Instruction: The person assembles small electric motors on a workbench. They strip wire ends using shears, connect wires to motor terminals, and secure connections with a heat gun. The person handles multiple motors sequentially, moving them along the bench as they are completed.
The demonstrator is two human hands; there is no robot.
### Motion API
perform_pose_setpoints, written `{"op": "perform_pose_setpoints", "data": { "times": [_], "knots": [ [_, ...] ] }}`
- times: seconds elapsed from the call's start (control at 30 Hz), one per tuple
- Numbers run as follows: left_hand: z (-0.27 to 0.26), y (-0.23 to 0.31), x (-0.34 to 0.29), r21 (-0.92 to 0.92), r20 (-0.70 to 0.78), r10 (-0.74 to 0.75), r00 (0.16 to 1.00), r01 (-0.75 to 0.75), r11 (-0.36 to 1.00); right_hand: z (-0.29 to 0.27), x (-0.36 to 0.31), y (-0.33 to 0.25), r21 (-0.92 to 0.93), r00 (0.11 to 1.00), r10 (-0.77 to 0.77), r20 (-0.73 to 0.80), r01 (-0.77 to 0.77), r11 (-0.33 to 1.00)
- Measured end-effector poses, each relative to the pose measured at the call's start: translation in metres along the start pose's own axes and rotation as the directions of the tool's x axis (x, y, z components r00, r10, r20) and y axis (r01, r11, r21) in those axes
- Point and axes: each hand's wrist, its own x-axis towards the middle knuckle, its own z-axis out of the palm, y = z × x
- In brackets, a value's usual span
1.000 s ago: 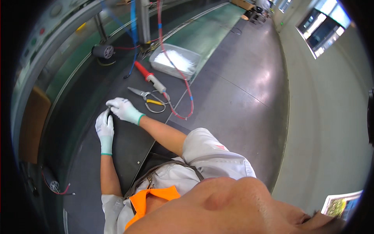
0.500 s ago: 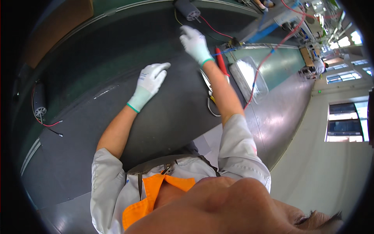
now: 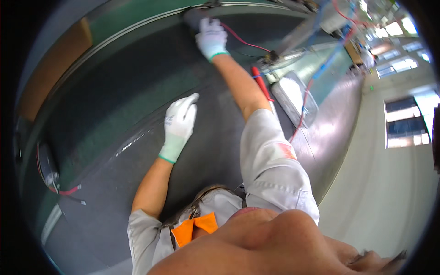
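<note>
At the far edge of the dark surface, my right hand (image 3: 212, 39), in a white glove with a green cuff, has its fingers wrapped over the end of a dark cylindrical electric motor (image 3: 191, 18). The glove hides part of the motor, and a red wire (image 3: 245, 42) runs from it to the right. My left hand (image 3: 180, 119), gloved the same way, hovers over or rests on the dark mat (image 3: 208, 123); which, I cannot tell. Its fingers are stretched out and hold nothing. A second motor (image 3: 47, 161) with red and black leads lies at the far left.
A tool with a red handle (image 3: 260, 82) lies right of my right forearm, beside a clear plastic tray (image 3: 293, 98). Red and blue hoses (image 3: 316, 75) hang at the right. A brown cardboard panel (image 3: 55, 68) stands at the upper left.
My right hand has reached forward and left onto the far motor, which has shifted left. My left hand sits slightly lower in view. The whole view has turned a little.
</note>
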Motion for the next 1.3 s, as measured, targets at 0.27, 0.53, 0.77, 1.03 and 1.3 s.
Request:
{"op": "perform_pose_setpoints", "data": {
  "times": [0.27,0.53,0.77,1.03,1.3],
  "knots": [
    [0.0,0.0,0.004,-0.164,0.032,-0.171,0.985,0.174,0.971,0.011,-0.012,-0.009,0.385,0.973,-0.035,0.23,-0.058,0.921],
    [-0.008,-0.017,0.015,-0.07,-0.286,-0.192,0.939,0.18,0.981,-0.023,-0.118,-0.091,0.567,0.987,0.078,0.138,-0.143,0.811],
    [-0.057,-0.022,0.011,0.031,-0.261,-0.086,0.962,0.097,0.995,-0.153,-0.322,-0.07,0.663,0.966,-0.254,-0.05,0.222,0.715],
    [-0.092,0.035,-0.081,0.216,0.201,0.059,0.978,-0.103,0.971,-0.216,-0.378,-0.041,0.815,0.874,-0.43,-0.228,0.413,0.407],
    [-0.091,0.048,-0.091,0.19,0.105,0.014,0.994,-0.034,0.981,-0.149,-0.324,-0.042,0.316,0.88,-0.456,-0.134,0.474,0.821]
  ]
}}
